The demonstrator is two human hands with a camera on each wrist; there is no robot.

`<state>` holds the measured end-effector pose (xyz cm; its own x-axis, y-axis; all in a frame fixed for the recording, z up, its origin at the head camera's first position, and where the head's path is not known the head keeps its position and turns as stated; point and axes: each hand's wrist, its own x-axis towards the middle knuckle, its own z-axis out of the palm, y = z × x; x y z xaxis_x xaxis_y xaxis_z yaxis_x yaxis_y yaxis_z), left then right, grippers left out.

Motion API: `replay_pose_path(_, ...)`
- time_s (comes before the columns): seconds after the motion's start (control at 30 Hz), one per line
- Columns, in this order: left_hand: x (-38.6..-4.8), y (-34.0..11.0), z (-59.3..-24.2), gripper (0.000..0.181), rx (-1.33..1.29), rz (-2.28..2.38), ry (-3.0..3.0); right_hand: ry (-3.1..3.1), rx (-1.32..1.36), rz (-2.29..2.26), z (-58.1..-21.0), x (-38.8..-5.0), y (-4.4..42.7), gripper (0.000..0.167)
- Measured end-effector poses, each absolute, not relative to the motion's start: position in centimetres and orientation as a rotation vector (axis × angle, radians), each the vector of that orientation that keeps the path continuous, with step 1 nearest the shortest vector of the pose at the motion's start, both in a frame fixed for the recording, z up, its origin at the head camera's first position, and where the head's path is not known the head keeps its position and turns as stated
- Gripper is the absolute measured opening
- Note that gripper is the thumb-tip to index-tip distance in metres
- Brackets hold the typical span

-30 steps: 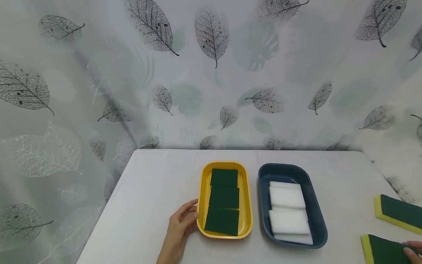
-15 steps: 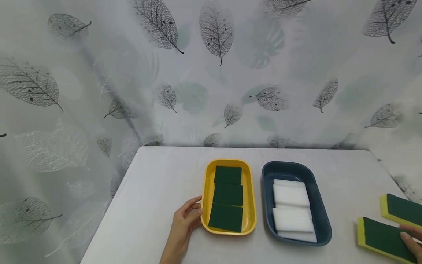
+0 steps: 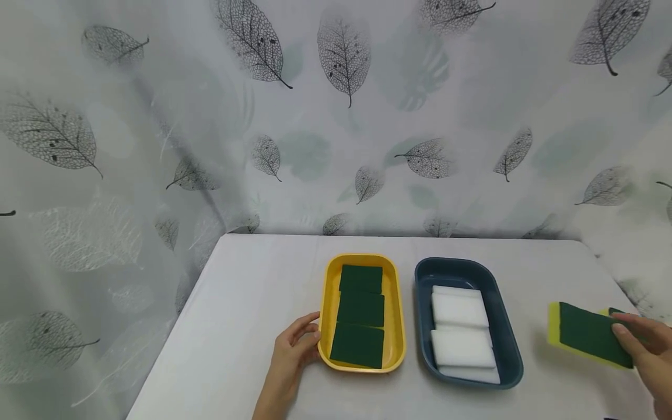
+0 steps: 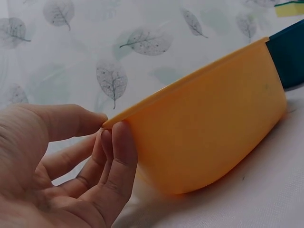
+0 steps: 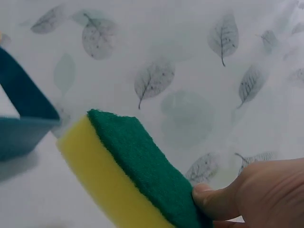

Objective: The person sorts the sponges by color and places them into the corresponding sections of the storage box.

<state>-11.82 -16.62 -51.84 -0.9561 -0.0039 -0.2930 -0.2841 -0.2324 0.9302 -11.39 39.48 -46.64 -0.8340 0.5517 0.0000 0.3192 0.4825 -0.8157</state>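
In the head view my right hand (image 3: 648, 353) holds a yellow-and-green scrub sponge (image 3: 588, 333) above the right side of the table, a shadow beneath it. Seen from the right wrist, the thumb presses the green scouring face of the sponge (image 5: 142, 164); most fingers are hidden. My left hand (image 3: 291, 350) is at the left side of a yellow tray (image 3: 392, 315), which contains several green-topped sponges (image 3: 360, 309). The left wrist view has the thumb and fingers of the left hand (image 4: 71, 166) pinching the tray's rim.
A dark blue tray (image 3: 506, 344) with several white sponge blocks (image 3: 462, 348) stands right of the yellow one. Another green-and-yellow sponge (image 3: 615, 311) is partly hidden behind the held one. A leaf-print curtain (image 3: 388, 128) hangs behind the white table (image 3: 236, 303).
My right hand has lifted the scrub sponge off the table and brought it left and farther from me. The left hand stays at the yellow tray.
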Motion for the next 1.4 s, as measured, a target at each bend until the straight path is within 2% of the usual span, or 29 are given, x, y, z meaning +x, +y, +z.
replay_pose_path(0.17,-11.2,-17.2,-52.1,0.053,-0.368,2.288,1.820,-2.528,-0.786,1.279,-45.2,-12.6,37.2,0.033)
replay_pose_path(0.3,-11.4,-17.1,-52.0,0.052,-0.328,2.305,1.833,-2.573,-0.815,1.238,-43.9,-13.9,34.6,0.043)
replay_pose_path(0.43,-11.6,-16.8,-52.1,0.051,-0.307,2.309,1.839,-2.614,-0.714,1.263,-43.3,-15.1,31.6,0.048)
replay_pose_path(0.73,-11.4,-16.7,-52.5,0.050,-0.323,2.314,1.831,-2.611,-0.306,1.431,-42.7,-16.7,25.3,0.044)
replay_pose_path(1.4,-11.7,-16.7,-52.3,0.049,-0.349,2.288,1.840,-2.605,-0.196,1.649,-42.3,-19.7,17.5,0.040)
